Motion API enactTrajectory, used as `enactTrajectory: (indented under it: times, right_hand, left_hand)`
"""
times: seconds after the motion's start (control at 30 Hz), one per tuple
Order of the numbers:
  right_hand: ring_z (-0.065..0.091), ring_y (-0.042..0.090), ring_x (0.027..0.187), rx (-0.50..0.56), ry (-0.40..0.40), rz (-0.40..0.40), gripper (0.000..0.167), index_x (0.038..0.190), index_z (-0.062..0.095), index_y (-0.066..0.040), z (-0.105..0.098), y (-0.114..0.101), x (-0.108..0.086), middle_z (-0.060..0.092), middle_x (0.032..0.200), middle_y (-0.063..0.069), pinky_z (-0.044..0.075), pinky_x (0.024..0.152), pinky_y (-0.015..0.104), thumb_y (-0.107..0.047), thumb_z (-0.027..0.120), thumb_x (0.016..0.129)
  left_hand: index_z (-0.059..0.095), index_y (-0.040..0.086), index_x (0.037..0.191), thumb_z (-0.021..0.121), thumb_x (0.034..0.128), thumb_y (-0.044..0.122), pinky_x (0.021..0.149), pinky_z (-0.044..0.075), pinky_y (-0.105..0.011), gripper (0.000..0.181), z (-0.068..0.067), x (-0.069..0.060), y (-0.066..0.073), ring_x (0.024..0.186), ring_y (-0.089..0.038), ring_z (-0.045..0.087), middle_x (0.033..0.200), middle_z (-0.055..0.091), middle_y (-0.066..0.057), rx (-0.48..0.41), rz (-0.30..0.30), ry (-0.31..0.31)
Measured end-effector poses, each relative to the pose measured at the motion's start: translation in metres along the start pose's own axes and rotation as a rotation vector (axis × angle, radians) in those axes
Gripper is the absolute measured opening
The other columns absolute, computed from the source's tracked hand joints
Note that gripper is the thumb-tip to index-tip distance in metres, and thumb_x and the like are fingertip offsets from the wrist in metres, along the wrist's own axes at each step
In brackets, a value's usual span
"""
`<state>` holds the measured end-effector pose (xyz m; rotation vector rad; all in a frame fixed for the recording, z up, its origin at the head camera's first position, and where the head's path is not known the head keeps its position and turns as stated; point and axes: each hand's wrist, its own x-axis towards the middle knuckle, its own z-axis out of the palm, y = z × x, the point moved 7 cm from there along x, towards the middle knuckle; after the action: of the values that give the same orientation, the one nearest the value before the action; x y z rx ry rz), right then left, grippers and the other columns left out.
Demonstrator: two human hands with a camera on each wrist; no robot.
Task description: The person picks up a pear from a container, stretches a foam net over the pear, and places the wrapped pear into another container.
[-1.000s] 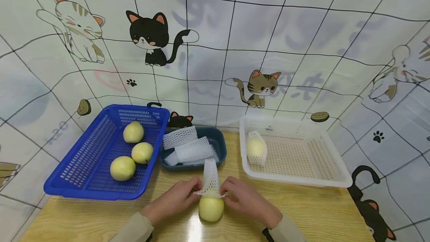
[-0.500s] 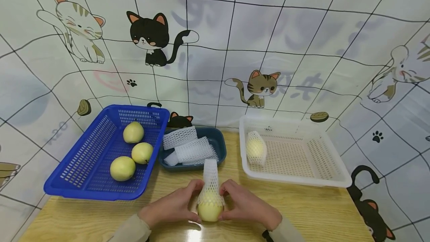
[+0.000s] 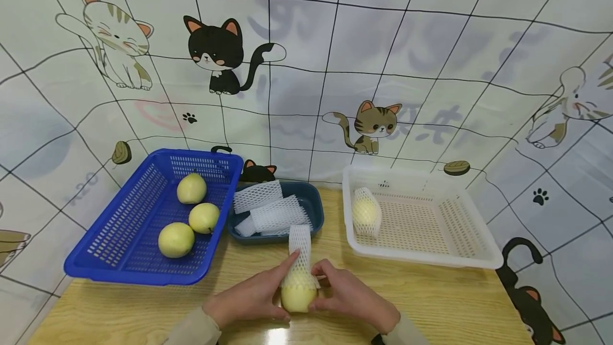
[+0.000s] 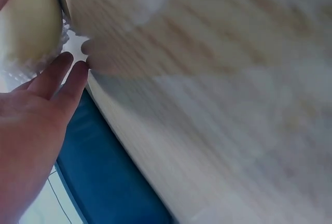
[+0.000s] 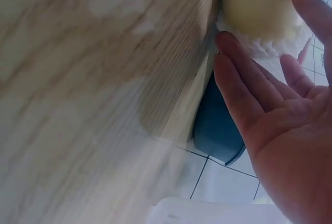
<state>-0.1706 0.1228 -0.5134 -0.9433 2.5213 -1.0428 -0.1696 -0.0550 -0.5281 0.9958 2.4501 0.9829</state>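
A pale yellow pear stands on the table between the hands, its upper part inside a white foam net sleeve. The narrow end of the sleeve rises upright above it, and its frilled hem circles the pear's middle. My left hand holds the pear from the left, thumb low on its side and a finger along the net. From the right, my right hand pinches at the hem, with its thumb against the bare lower pear. In the right wrist view, the pear shows beyond spread fingers.
A blue basket on the left holds several pears. Behind the hands, a dark teal tray contains foam nets. The white basket at right holds one netted pear. A cat-print sheet hangs behind.
The net's hem has come down from the top of the pear to its middle. Both hands have moved from the hem onto the pear's sides; the right fingers are back at the hem.
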Motion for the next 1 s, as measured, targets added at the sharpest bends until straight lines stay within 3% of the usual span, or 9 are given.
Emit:
enactTrajectory:
  times: [0.07, 0.3, 0.4, 0.57, 0.67, 0.73, 0.8, 1.0]
  right_hand:
    - [0.07, 0.016, 0.106, 0.031, 0.01, 0.004, 0.05, 0.122, 0.052, -0.015, 0.0, 0.0, 0.0, 0.068, 0.124, 0.008, 0.058, 0.09, 0.031, -0.038, 0.082, 0.089]
    - [0.067, 0.013, 0.1, 0.06, 0.126, -0.1, 0.043, 0.126, 0.056, -0.012, -0.005, -0.004, -0.004, 0.064, 0.12, 0.004, 0.058, 0.085, 0.031, -0.028, 0.078, 0.092]
    - [0.065, 0.016, 0.104, 0.094, 0.193, -0.094, 0.044, 0.128, 0.057, -0.013, -0.011, -0.006, -0.006, 0.063, 0.122, 0.003, 0.057, 0.088, 0.035, -0.028, 0.077, 0.093]
    - [0.063, 0.028, 0.122, 0.313, 0.26, -0.017, 0.04, 0.128, 0.057, -0.013, -0.017, -0.004, -0.005, 0.059, 0.132, 0.007, 0.055, 0.099, 0.039, -0.022, 0.076, 0.094]
    - [0.063, 0.034, 0.125, 0.479, 0.277, 0.029, 0.037, 0.128, 0.056, -0.013, -0.018, -0.003, -0.004, 0.054, 0.137, 0.012, 0.055, 0.097, 0.036, -0.016, 0.075, 0.096]
    - [0.063, 0.035, 0.123, 0.527, 0.302, 0.018, 0.035, 0.126, 0.056, -0.012, -0.02, -0.005, -0.003, 0.053, 0.136, 0.015, 0.056, 0.095, 0.035, -0.013, 0.074, 0.096]
    - [0.065, 0.033, 0.121, 0.529, 0.331, -0.016, 0.033, 0.125, 0.058, -0.01, -0.023, -0.007, -0.003, 0.055, 0.134, 0.016, 0.057, 0.094, 0.035, -0.011, 0.074, 0.096]
    - [0.068, 0.015, 0.106, 0.403, 0.45, -0.132, 0.025, 0.118, 0.064, -0.009, -0.033, -0.013, -0.005, 0.063, 0.116, 0.012, 0.06, 0.084, 0.032, -0.002, 0.071, 0.095]
  left_hand:
    - [0.002, 0.021, 0.168, 0.09, 0.0828, 0.032, 0.114, 0.041, -0.04, 0.122, 0.0, 0.0, 0.0, 0.141, -0.021, 0.046, 0.16, 0.04, -0.012, -0.009, 0.006, 0.007]
    - [0.007, 0.026, 0.168, 0.086, 0.0873, 0.025, 0.116, 0.039, -0.043, 0.112, -0.002, -0.003, 0.003, 0.144, -0.021, 0.042, 0.161, 0.038, -0.006, -0.053, 0.058, 0.086]
    - [0.013, 0.029, 0.167, 0.085, 0.0875, 0.021, 0.113, 0.043, -0.043, 0.108, -0.006, -0.003, 0.003, 0.143, -0.022, 0.042, 0.162, 0.035, -0.004, -0.146, 0.073, 0.149]
    - [0.032, 0.025, 0.161, 0.081, 0.0881, 0.008, 0.106, 0.05, -0.036, 0.09, -0.014, -0.001, 0.009, 0.133, -0.023, 0.051, 0.156, 0.04, -0.007, -0.385, 0.149, 0.261]
    - [0.04, 0.022, 0.158, 0.079, 0.0884, 0.004, 0.103, 0.052, -0.034, 0.082, -0.018, 0.0, 0.012, 0.128, -0.023, 0.054, 0.152, 0.044, -0.008, -0.441, 0.17, 0.316]
    - [0.042, 0.021, 0.156, 0.079, 0.0886, 0.004, 0.102, 0.052, -0.033, 0.079, -0.02, 0.0, 0.013, 0.127, -0.023, 0.055, 0.151, 0.045, -0.008, -0.464, 0.164, 0.348]
    - [0.044, 0.021, 0.156, 0.08, 0.0896, 0.007, 0.101, 0.052, -0.031, 0.077, -0.021, -0.001, 0.012, 0.128, -0.023, 0.055, 0.152, 0.045, -0.009, -0.475, 0.153, 0.376]
    - [0.045, 0.016, 0.156, 0.081, 0.0905, 0.012, 0.097, 0.055, -0.034, 0.075, -0.02, -0.002, 0.011, 0.123, -0.027, 0.061, 0.155, 0.044, -0.016, -0.538, 0.157, 0.441]
